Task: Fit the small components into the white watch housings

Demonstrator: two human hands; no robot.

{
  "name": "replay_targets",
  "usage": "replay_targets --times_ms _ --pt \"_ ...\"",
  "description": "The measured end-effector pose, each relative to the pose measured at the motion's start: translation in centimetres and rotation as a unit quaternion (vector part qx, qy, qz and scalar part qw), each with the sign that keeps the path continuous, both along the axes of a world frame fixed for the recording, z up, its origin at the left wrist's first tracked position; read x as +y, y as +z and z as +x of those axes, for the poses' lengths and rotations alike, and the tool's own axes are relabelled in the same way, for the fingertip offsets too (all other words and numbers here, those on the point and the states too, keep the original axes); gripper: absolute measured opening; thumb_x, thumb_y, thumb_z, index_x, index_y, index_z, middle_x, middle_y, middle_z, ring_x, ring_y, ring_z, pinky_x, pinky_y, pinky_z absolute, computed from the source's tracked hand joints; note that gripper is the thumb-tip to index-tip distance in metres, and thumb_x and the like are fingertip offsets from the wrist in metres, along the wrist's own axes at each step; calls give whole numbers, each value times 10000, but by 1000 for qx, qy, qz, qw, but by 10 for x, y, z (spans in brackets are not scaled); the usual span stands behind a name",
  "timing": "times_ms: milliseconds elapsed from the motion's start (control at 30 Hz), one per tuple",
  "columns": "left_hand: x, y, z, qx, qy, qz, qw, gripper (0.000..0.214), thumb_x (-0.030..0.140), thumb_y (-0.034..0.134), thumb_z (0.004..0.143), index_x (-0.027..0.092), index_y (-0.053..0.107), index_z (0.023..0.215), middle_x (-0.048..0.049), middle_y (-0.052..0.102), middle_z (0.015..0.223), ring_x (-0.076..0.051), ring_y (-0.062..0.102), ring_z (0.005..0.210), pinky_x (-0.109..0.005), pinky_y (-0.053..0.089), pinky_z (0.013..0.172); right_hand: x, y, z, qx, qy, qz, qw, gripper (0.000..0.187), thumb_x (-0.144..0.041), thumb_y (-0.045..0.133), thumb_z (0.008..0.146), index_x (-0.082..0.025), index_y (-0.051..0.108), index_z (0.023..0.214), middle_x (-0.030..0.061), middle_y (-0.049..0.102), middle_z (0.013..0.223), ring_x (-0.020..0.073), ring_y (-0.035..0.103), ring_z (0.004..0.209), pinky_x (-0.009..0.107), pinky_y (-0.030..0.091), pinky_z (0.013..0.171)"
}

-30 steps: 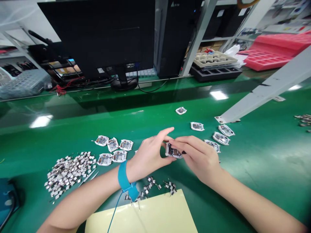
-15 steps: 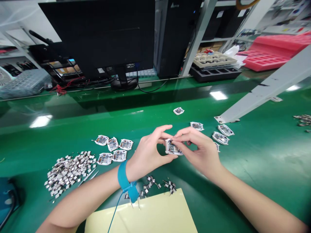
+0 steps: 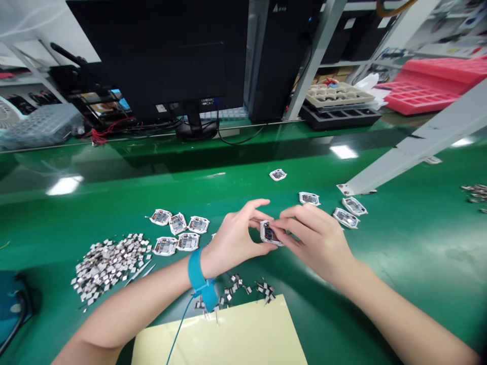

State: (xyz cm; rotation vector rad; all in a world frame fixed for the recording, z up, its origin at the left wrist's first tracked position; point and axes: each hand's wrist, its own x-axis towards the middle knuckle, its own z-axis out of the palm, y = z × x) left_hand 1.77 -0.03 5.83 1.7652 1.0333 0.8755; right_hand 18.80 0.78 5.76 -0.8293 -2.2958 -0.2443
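Left hand [image 3: 232, 235], right hand [image 3: 315, 243], both clamped on white-edged circuit board [image 3: 269, 233], metal chip pile [image 3: 110, 268] left of board, green worktop [image 3: 399, 248] beneath

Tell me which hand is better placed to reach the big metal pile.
Left, probably: the left hand is nearer that pile of metal pieces; the right hand lies beyond the white-edged circuit module both hands grip.

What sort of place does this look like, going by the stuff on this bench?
Most likely an electronics assembly workshop. A blue anti-static wrist strap with a trailing cord, small circuit boards set out on the bench, and a long, glossy green workbench all point that way.
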Motion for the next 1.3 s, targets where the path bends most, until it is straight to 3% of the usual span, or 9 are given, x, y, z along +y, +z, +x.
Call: replay_targets --times_ms 267,467,700,833,933,1033,1133,1233,1300 --pt "0 -4 1 38 -8 7 999 671 105 724 576 190 402 1158 -23 640 919 -149 617 760 -286 520 733 -1 5 -4 -104 24 26 994 232 -120 439 851 -118 571 660 52 517 644 141 378 589 276 310 534" --pt "2 -6 1 42 -9 5 999 648 110 717 570 195 428 1143 -26 640 913 -171 624 775 -309 519 738 5 15 -5 -246 88 69 963 280 -7 339 806 -78 597 724 66 477 649 157 361 600 280 293 542" --pt "8 -5 -3 17 -12 10 1000 627 98 721 581 151 420 1129 -53 646 920 -150 644 787 -240 527 724 11 8 -3 -198 82 35 976 252 -24 364 819 -84 602 757 59 493 637 163 363 586 290 286 517" --pt "13 -13 -6 41 -30 19 999 615 111 725 597 160 420 1128 -49 647 932 -147 644 802 -228 529 716 18 2 4 -129 76 -54 987 216 -94 386 860 -146 595 841 42 567 780 138 464 670 248 395 585" --pt "15 -23 -13 96 -38 32 994 556 122 732 598 180 477 1088 -41 652 950 -171 637 804 -284 523 740 31 -10 17 -63 35 -113 991 133 -169 446 864 -166 578 883 34 588 861 121 531 791 225 451 698" --pt "13 -22 -30 154 -16 50 987 504 139 725 620 201 512 1073 -37 649 985 -212 615 870 -343 500 780 58 -26 30 -53 -23 -141 988 153 -141 468 824 -167 568 936 53 598 929 161 555 840 281 476 709" --pt "-2 -9 -62 192 52 70 978 434 212 668 707 219 500 1106 -48 608 1084 -238 572 982 -374 474 831 94 -37 38 -65 -67 -160 983 255 -101 473 771 -163 549 1007 84 570 1021 193 568 831 323 489 680" --pt "-35 1 -107 222 119 79 964 400 305 606 765 241 491 1142 -49 579 1140 -247 546 1041 -377 466 859 112 -46 40 -80 -83 -173 978 242 -176 491 806 -130 533 1041 98 559 931 178 577 766 311 498 648" --pt "-66 -1 -137 245 165 82 952 395 365 600 758 257 513 1128 -40 582 1144 -251 548 1046 -376 468 873 107 -55 39 -96 -74 -174 977 226 -244 476 854 -129 523 1043 67 555 889 146 570 751 299 498 662"
